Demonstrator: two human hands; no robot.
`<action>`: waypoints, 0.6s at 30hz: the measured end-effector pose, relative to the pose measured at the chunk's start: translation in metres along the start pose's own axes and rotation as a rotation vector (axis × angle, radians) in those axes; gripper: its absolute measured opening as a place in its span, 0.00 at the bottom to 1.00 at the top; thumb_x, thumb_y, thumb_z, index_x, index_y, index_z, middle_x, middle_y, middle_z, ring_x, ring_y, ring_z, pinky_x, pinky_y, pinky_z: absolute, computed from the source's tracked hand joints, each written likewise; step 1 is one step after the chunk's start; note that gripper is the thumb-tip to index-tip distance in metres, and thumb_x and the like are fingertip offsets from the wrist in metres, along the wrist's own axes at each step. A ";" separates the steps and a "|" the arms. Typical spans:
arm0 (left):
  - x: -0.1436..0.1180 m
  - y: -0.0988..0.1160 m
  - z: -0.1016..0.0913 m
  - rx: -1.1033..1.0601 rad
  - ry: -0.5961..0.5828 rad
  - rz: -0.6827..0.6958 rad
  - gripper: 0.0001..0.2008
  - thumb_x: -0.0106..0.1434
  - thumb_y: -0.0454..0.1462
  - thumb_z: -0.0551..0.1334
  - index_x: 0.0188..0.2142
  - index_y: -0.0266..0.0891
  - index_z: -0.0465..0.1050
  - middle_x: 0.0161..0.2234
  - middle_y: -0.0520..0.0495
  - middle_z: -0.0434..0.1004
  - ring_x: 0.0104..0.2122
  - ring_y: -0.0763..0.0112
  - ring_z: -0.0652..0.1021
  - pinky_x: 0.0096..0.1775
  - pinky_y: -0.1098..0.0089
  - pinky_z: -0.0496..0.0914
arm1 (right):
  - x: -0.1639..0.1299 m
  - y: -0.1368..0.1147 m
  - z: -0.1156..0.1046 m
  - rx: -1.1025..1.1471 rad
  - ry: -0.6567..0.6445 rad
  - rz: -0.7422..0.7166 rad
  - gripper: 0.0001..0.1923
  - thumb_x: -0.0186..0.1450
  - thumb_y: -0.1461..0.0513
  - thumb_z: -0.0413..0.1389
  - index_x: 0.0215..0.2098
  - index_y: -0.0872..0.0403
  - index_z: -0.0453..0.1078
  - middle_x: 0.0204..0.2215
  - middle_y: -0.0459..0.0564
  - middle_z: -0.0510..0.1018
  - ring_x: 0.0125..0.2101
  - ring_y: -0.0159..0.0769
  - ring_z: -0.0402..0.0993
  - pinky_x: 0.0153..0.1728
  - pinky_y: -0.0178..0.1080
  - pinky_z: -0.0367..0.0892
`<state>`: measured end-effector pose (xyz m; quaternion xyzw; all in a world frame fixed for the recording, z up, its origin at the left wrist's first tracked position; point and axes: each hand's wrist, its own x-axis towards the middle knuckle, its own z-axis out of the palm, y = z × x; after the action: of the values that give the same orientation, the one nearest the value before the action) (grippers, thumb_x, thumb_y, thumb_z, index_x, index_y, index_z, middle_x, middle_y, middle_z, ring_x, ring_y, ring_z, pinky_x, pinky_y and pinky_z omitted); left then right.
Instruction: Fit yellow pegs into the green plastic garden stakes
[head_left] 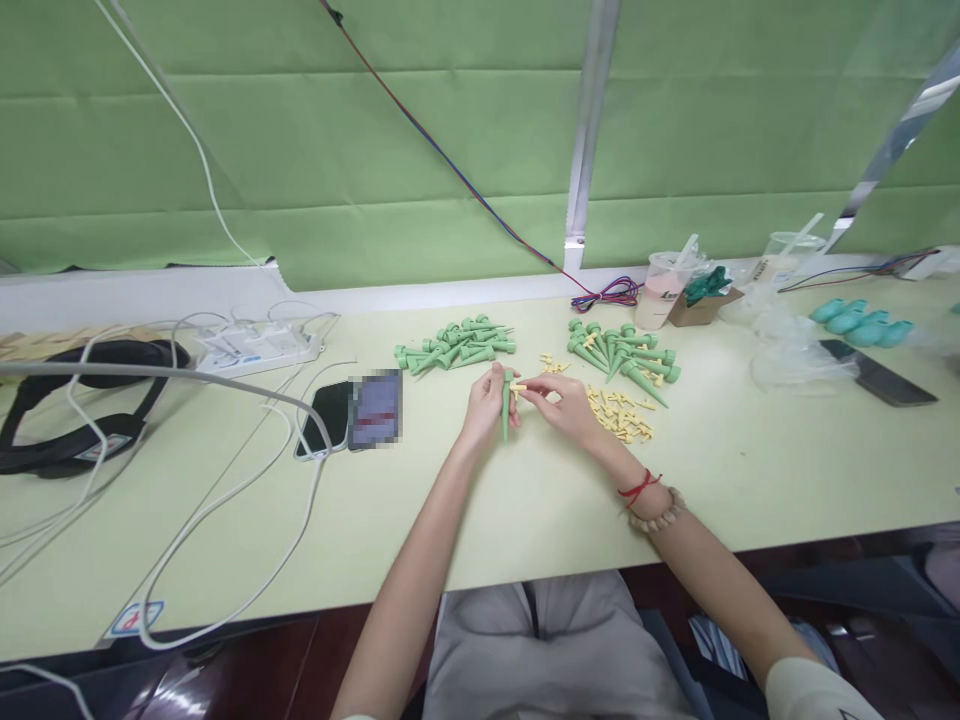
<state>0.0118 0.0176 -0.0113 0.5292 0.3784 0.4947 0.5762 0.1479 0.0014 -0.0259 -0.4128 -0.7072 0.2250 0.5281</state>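
Note:
My left hand (486, 405) is closed around a green plastic spike (505, 412), held with its pointed end down. Between the fingertips of my right hand (564, 404) is a small yellow plastic piece (517, 388), which meets the upper side of the spike; whether it is seated in it I cannot tell. Just right of that hand lies a heap of small yellow pieces (622, 415), with a few more (553, 365) behind it. A pile of green spikes (454, 345) lies behind my left hand. Another pile of green spikes (622, 352), some with yellow pieces on them, lies at the back right.
Two phones (326, 418) (376, 408) lie left of my hands. White cables (311, 490), a power strip (259, 345) and a black headband-like device (82, 400) take up the left side. Drink cups (660, 290), a small cardboard box (697, 308), plastic bags (787, 350) and a dark phone (881, 375) stand right.

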 end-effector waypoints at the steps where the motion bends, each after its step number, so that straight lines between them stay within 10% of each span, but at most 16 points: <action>1: -0.001 0.000 0.002 0.016 -0.002 0.006 0.28 0.55 0.59 0.49 0.35 0.36 0.69 0.08 0.57 0.60 0.08 0.72 0.66 0.11 0.75 0.59 | -0.001 -0.001 -0.001 -0.080 -0.031 -0.048 0.07 0.61 0.60 0.53 0.31 0.54 0.72 0.27 0.49 0.75 0.29 0.33 0.69 0.31 0.35 0.65; 8: -0.008 -0.002 0.011 0.058 0.125 0.115 0.26 0.60 0.56 0.44 0.30 0.39 0.67 0.05 0.59 0.51 0.04 0.76 0.55 0.09 0.76 0.48 | -0.006 -0.007 0.003 -0.236 -0.181 -0.105 0.12 0.67 0.61 0.42 0.28 0.54 0.61 0.24 0.45 0.66 0.27 0.31 0.63 0.31 0.34 0.59; 18: -0.005 -0.004 0.014 -0.097 0.315 -0.013 0.25 0.59 0.56 0.45 0.28 0.39 0.67 0.07 0.58 0.53 0.05 0.77 0.56 0.09 0.77 0.51 | 0.006 -0.001 -0.015 -0.285 -0.079 0.112 0.18 0.68 0.57 0.39 0.33 0.54 0.68 0.30 0.47 0.74 0.31 0.30 0.69 0.31 0.31 0.61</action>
<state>0.0248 0.0098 -0.0137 0.4140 0.4432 0.5854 0.5380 0.1613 0.0036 -0.0163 -0.5132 -0.7282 0.1672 0.4225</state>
